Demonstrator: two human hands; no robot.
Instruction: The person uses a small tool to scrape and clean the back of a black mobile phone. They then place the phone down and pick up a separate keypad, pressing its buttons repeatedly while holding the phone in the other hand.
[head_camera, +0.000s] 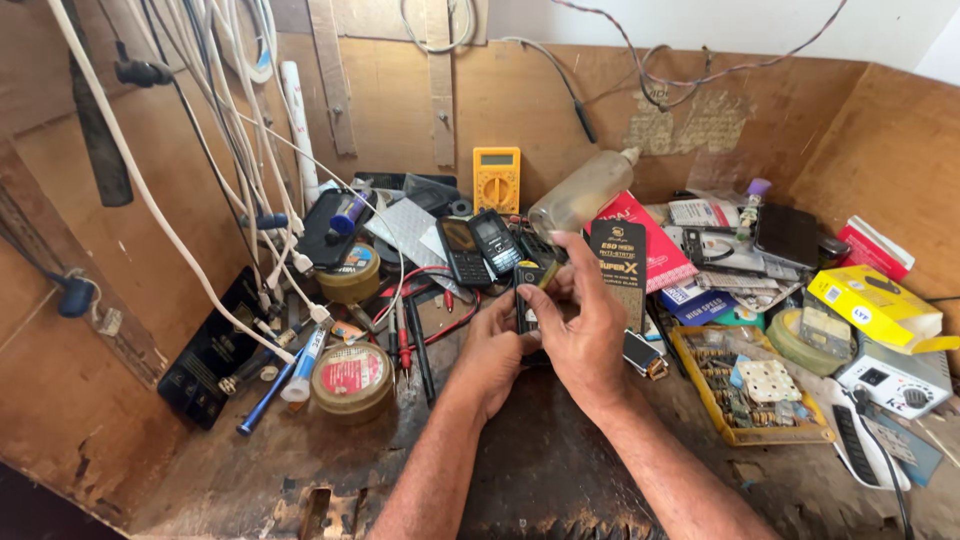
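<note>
Hands (545, 335) grip a small phone (527, 290) amid crowding bench clutter.

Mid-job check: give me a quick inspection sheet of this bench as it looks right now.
Surface: dark, worn bench top, crowded at the back.
Job's things: small black phone body held upright between both hands.
Clutter: two keypad phones, yellow multimeter, round tins, yellow parts tray, yellow box, plastic bottle.
Grippers: left hand supports the phone body from below; right hand grips its side and top.
Cables: white leads hang at left; red and black probes lie by the tins.
Surroundings: brown board walls.
</note>
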